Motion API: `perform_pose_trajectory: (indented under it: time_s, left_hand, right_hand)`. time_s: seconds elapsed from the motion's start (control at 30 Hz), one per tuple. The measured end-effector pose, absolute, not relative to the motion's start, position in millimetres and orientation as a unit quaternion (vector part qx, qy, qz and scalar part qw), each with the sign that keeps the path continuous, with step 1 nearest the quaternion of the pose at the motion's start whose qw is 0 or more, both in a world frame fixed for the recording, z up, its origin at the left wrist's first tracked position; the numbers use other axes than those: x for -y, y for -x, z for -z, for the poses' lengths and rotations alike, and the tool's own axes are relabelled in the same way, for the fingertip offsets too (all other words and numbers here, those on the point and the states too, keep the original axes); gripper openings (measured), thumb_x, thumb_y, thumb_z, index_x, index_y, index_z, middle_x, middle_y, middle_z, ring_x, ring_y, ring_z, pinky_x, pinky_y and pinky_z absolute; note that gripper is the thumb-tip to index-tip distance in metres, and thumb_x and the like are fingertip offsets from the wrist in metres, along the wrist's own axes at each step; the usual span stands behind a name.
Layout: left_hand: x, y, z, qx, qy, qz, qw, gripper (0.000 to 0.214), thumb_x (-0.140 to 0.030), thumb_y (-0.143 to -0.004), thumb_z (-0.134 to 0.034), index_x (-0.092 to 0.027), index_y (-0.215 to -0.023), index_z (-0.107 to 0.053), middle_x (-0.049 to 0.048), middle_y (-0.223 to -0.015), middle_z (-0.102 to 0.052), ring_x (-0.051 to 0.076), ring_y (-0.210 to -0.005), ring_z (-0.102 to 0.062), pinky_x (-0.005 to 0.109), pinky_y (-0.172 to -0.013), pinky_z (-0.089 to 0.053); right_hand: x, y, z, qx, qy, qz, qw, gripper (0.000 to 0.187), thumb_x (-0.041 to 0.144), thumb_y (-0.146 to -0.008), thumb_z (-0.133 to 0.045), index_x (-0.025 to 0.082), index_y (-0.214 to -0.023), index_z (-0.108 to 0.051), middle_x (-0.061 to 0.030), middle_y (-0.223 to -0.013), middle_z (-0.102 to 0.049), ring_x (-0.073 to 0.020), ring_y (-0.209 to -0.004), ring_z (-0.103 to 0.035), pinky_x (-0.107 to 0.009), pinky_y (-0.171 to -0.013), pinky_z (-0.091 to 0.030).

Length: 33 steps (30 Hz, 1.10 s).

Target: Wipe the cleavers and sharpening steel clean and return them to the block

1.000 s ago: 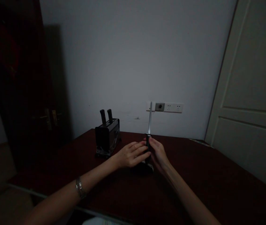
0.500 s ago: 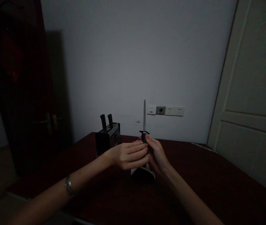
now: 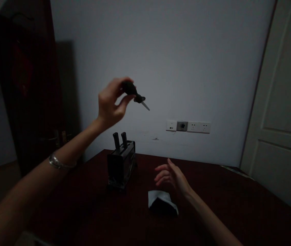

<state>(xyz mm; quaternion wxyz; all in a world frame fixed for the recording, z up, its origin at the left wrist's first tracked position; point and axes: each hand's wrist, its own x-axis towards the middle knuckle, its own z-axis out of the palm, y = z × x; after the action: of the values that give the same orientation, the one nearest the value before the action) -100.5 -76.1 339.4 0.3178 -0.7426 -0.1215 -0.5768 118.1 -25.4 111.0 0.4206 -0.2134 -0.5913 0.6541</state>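
Observation:
My left hand (image 3: 116,99) is raised above the knife block, fingers closed round the black handle of a sharpening steel (image 3: 135,91). Its thin grey rod points down and away to the right, looking short from this angle. My right hand (image 3: 172,176) hovers over the table, holding nothing, with fingers apart and slightly curled. Just below it lies a pale, dark-sided folded piece (image 3: 160,196), perhaps cloth; its kind is not clear. The black knife block (image 3: 121,164) stands to the left, two black handles (image 3: 119,140) sticking up from its top.
Everything stands on a dark red-brown table (image 3: 140,225). Behind it is a pale wall with a row of sockets (image 3: 188,126). A white door (image 3: 283,136) is at the right, and a dark door (image 3: 27,112) at the left.
My left hand has lifted the sharpening steel up and left, tipping it from upright to pointing downward. My right hand has let go of it and opened. The view has shifted slightly.

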Motion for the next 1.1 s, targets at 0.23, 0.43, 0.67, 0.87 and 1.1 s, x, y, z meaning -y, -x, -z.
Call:
perform_pose_trajectory:
  time_s: [0.23, 0.43, 0.67, 0.87, 1.1]
  left_hand:
    - [24.9, 159.2, -440.1, 0.175, 0.761, 0.601, 0.170, 0.025, -0.041, -0.079, -0.059, -0.031, -0.101, -0.052, -0.0044, -0.081, -0.059, 0.012, -0.087, -0.053, 0.034, -0.080, -0.048]
    - [-7.3, 186.7, -459.7, 0.262, 0.738, 0.619, 0.062, 0.019, -0.032, -0.081, -0.054, -0.025, -0.098, -0.053, -0.0038, -0.079, -0.060, 0.012, -0.088, -0.049, 0.035, -0.086, -0.042]
    - [-29.5, 201.3, -464.4, 0.271, 0.735, 0.621, 0.014, 0.010, -0.025, -0.082, -0.053, -0.020, -0.089, -0.056, -0.0011, -0.084, -0.060, 0.011, -0.083, -0.053, 0.033, -0.084, -0.043]
    - [-38.2, 207.0, -464.2, 0.284, 0.722, 0.631, -0.001, 0.010, -0.023, -0.081, -0.054, -0.016, -0.088, -0.056, 0.0053, -0.088, -0.062, 0.015, -0.084, -0.060, 0.032, -0.081, -0.047]
    - [-56.1, 218.6, -456.9, 0.325, 0.698, 0.637, -0.032, 0.009, -0.022, -0.082, -0.052, -0.017, -0.088, -0.057, 0.0069, -0.085, -0.063, 0.017, -0.086, -0.061, 0.033, -0.082, -0.047]
  right_hand:
    - [-21.6, -130.5, -26.3, 0.512, 0.349, -0.675, 0.400, 0.055, 0.062, -0.076, -0.045, 0.010, -0.077, -0.062, -0.0100, -0.058, -0.067, -0.0163, -0.046, -0.062, -0.023, -0.047, -0.043]
    - [-32.6, -145.8, 18.6, 0.438, 0.374, -0.686, 0.445, 0.049, 0.060, -0.068, -0.058, 0.012, -0.075, -0.062, -0.0077, -0.054, -0.065, -0.0152, -0.045, -0.060, -0.022, -0.046, -0.043]
    - [-33.5, -164.1, 40.9, 0.390, 0.341, -0.688, 0.508, 0.044, 0.054, -0.064, -0.067, 0.011, -0.075, -0.066, -0.0046, -0.053, -0.064, -0.0123, -0.046, -0.057, -0.021, -0.047, -0.043]
    - [-34.8, -167.2, 42.3, 0.367, 0.344, -0.700, 0.507, 0.043, 0.052, -0.062, -0.069, 0.011, -0.075, -0.068, -0.0047, -0.055, -0.063, -0.0125, -0.049, -0.056, -0.022, -0.048, -0.042]
    - [-31.7, -167.0, 38.2, 0.365, 0.356, -0.690, 0.514, 0.045, 0.053, -0.059, -0.071, 0.012, -0.074, -0.068, -0.0048, -0.055, -0.063, -0.0135, -0.050, -0.056, -0.023, -0.050, -0.042]
